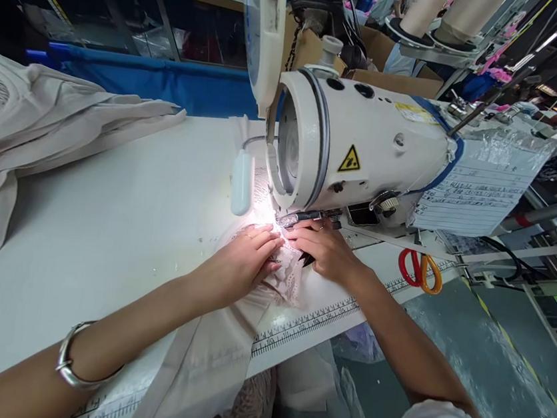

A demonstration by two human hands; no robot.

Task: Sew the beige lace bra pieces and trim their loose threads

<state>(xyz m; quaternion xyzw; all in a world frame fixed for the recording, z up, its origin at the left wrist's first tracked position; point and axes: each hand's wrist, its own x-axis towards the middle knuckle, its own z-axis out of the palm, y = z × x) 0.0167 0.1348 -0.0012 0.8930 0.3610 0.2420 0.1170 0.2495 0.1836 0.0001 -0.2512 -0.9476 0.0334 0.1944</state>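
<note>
My left hand (pixel 247 259) lies over pale pink lace fabric (pixel 288 280), fingers stretched out and pressing it on the table beside the sewing machine's lit needle area. Close by, my right hand (pixel 324 248) has its fingertips on the same lace, just in front of the presser area. A black pointed thing (pixel 307 259) pokes out from under the right palm; most of it is hidden, so its kind is unclear. The sewing machine (pixel 366 145) stands behind both hands. Bright light and fingers hide the needle. Sheer fabric (pixel 211 362) hangs from the lace over the front edge.
Red and orange-handled scissors (pixel 422 271) lie right of my right arm. A ruler tape (pixel 305 325) runs along the table's front edge. Beige garments (pixel 42 115) are heaped at left. A light-blue lamp (pixel 242 183) hangs by the machine head. A handwritten sheet (pixel 477 185) covers its right end.
</note>
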